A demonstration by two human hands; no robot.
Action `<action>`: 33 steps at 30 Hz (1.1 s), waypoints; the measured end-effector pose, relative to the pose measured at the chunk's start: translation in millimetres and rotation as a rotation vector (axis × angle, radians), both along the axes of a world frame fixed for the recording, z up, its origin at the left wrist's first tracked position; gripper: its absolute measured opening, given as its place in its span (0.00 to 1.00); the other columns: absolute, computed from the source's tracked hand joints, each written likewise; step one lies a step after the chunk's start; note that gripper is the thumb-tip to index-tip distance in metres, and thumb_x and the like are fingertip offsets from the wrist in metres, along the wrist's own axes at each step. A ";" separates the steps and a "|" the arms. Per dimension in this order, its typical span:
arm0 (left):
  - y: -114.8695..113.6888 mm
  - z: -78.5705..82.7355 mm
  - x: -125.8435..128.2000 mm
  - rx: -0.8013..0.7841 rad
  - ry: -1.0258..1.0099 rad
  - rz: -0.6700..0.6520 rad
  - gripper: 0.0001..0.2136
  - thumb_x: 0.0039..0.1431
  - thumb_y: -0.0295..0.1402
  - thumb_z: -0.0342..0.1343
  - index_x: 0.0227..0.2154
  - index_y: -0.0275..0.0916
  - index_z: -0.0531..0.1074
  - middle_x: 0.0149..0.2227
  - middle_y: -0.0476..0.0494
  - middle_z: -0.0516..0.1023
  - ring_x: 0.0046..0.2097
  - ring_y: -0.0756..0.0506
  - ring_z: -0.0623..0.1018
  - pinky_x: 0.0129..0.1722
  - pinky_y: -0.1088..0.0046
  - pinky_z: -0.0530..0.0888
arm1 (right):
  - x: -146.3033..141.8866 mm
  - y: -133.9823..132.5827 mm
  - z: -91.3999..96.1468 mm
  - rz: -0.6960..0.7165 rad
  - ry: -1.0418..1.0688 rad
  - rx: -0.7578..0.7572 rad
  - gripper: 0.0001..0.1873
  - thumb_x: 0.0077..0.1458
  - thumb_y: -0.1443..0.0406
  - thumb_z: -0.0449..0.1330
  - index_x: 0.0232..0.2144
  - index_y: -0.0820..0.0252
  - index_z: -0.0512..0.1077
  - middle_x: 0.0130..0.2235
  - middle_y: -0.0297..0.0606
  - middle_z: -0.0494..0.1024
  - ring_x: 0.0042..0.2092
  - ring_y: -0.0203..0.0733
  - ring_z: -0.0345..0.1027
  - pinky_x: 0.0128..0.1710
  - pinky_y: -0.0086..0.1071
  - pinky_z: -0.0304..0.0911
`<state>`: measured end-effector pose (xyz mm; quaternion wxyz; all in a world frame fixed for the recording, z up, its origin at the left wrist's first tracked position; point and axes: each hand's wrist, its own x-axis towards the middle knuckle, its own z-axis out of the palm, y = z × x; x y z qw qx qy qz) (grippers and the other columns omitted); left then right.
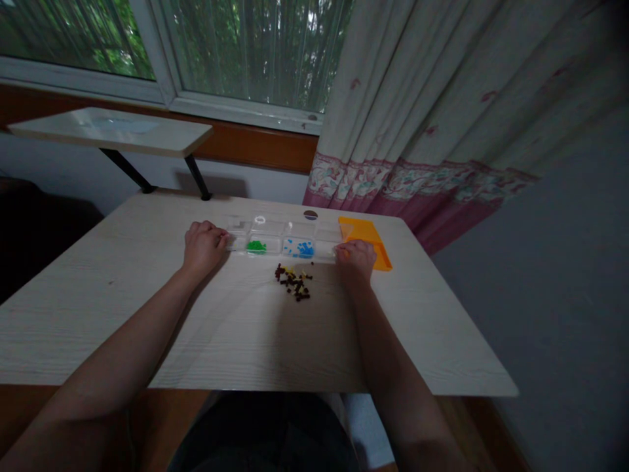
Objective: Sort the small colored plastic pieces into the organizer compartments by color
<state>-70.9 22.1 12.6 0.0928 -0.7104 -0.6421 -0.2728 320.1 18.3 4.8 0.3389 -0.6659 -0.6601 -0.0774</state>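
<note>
A clear plastic compartment box (274,245) lies across the far middle of the table. One of its front compartments contains small green pieces (256,247); another contains small blue pieces (305,249). My left hand (204,246) grips the box's left end, fingers closed on the edge. At the right end, my right hand (356,257) has its fingers closed on the box's edge too. On the table just in front of the box is a loose pile of small dark brown and yellow pieces (295,283). Their exact kind is too small to make out.
Behind my right hand lies an orange tray (383,257). A dark round spot (310,214) shows beyond the box on the pale wooden table (236,328). A raised shelf (147,137) on black legs stands at the back left. A curtain (393,164) hangs at the back right.
</note>
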 end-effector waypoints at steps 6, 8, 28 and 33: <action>-3.5 3.9 3.4 0.030 0.028 -0.015 0.15 0.63 0.41 0.48 0.36 0.38 0.78 0.36 0.40 0.73 0.43 0.39 0.66 0.46 0.59 0.64 | 0.3 0.5 -1.1 0.004 -0.003 0.019 0.11 0.56 0.62 0.56 0.32 0.57 0.78 0.39 0.41 0.76 0.47 0.48 0.59 0.47 0.42 0.51; -7.6 7.0 8.7 0.054 0.033 -0.043 0.14 0.63 0.40 0.49 0.36 0.39 0.77 0.36 0.40 0.72 0.43 0.39 0.66 0.46 0.59 0.63 | -0.1 1.2 -1.6 0.011 0.006 0.013 0.11 0.56 0.62 0.56 0.32 0.56 0.79 0.39 0.41 0.76 0.47 0.48 0.59 0.47 0.41 0.51; -38.0 5.8 85.6 -0.011 -0.046 -0.518 0.12 0.65 0.38 0.50 0.38 0.41 0.77 0.36 0.41 0.71 0.43 0.42 0.67 0.45 0.62 0.65 | -50.0 -26.0 26.0 0.346 -0.077 0.005 0.05 0.55 0.61 0.62 0.31 0.53 0.79 0.40 0.36 0.77 0.46 0.45 0.61 0.48 0.39 0.50; -38.8 2.1 91.6 -0.039 -0.022 -0.595 0.12 0.65 0.36 0.50 0.45 0.45 0.76 0.37 0.42 0.70 0.43 0.43 0.67 0.44 0.63 0.65 | -57.6 -28.6 25.8 0.417 -0.133 -0.106 0.04 0.54 0.62 0.63 0.30 0.52 0.79 0.40 0.35 0.77 0.47 0.44 0.61 0.47 0.38 0.50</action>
